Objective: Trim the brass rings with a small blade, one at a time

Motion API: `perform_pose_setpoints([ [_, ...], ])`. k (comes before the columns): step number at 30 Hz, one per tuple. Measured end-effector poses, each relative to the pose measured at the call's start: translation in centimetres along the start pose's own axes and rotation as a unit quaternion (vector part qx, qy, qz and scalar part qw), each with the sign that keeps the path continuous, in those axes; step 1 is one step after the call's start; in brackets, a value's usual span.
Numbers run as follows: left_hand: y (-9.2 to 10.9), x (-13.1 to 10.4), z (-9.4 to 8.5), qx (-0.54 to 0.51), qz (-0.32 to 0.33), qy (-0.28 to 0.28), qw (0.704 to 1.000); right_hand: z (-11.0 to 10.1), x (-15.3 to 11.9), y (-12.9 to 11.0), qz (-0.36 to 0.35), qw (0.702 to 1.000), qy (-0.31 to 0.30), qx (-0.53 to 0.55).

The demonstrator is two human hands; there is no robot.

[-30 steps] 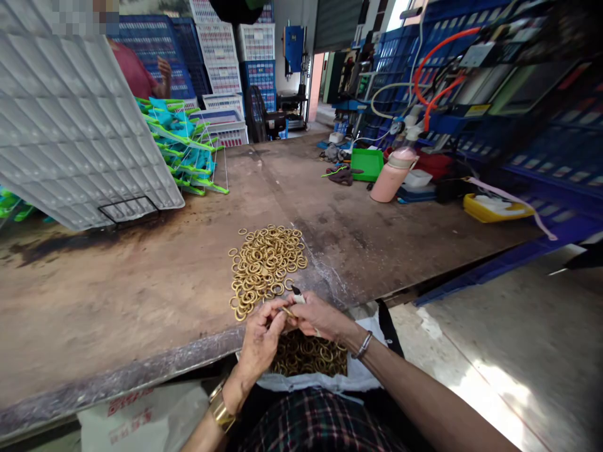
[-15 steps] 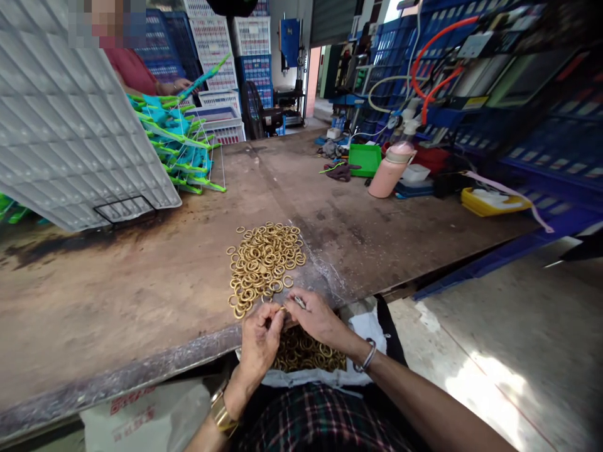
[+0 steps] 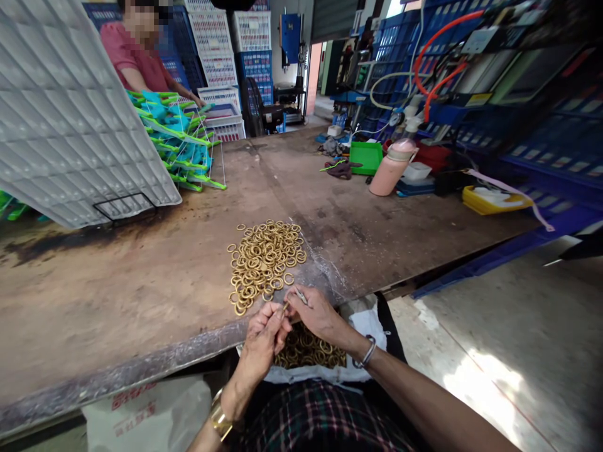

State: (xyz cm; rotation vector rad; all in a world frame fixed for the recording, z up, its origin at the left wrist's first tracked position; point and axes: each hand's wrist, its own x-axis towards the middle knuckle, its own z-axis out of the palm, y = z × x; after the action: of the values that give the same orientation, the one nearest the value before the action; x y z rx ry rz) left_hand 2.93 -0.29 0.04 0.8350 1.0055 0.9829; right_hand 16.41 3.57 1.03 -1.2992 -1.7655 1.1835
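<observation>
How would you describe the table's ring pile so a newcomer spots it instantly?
Find the big brown table, then its near edge by the left hand and right hand. Just beyond them lies a heap of gold-coloured rings. It lies on the tabletop, brightly lit, unlike the darker rings in the white bag below.

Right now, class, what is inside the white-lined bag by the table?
Many gold-coloured rings show inside the bag. The left hand and right hand cover parts of it; whatever lies beneath the top layer is hidden.
</observation>
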Motion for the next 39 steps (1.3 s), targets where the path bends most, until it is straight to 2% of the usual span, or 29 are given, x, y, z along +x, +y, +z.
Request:
perform_pose_setpoints([
  [4, 0.1, -0.1, 0.0, 0.011, 0.009, 0.01, 1.0, 0.0, -0.4, 0.6, -0.018, 0.994, 0.001, -0.106],
  [6, 0.2, -0.1, 0.0, 0.026, 0.018, 0.017, 0.999, 0.1, -0.7, 0.8, -0.05, 0.981, -0.021, -0.187],
  [9, 0.3, -0.1, 0.1, 0.058, 0.03, 0.022, 0.998, 0.3, -1.1, 0.8, -0.06, 0.959, -0.043, -0.275],
  [18, 0.6, -0.5, 0.3, 0.093, 0.053, 0.033, 0.994, 0.2, -0.9, 0.4, -0.011, 0.924, -0.077, -0.375],
  [20, 0.6, -1.0, 0.5, 0.064, 0.035, 0.008, 0.997, -0.3, -0.8, 0.7, 0.0, 0.918, -0.067, -0.392],
  [24, 0.3, -1.5, 1.3, -0.062, -0.02, -0.042, 0.997, -1.2, 0.1, 1.3, 0.024, 0.92, -0.035, -0.39],
  [29, -0.8, -0.9, 1.5, -0.153, -0.075, 0.0, 0.985, -0.9, 2.2, 1.5, 0.019, 0.926, 0.037, -0.374],
  [33, -1.5, -0.5, 0.7, -0.189, -0.076, 0.024, 0.979, -0.2, 3.3, 1.2, 0.038, 0.909, 0.038, -0.414],
  [39, -1.2, -0.1, -0.3, -0.27, -0.114, 0.007, 0.956, -0.1, 3.2, 1.5, 0.037, 0.901, 0.041, -0.431],
])
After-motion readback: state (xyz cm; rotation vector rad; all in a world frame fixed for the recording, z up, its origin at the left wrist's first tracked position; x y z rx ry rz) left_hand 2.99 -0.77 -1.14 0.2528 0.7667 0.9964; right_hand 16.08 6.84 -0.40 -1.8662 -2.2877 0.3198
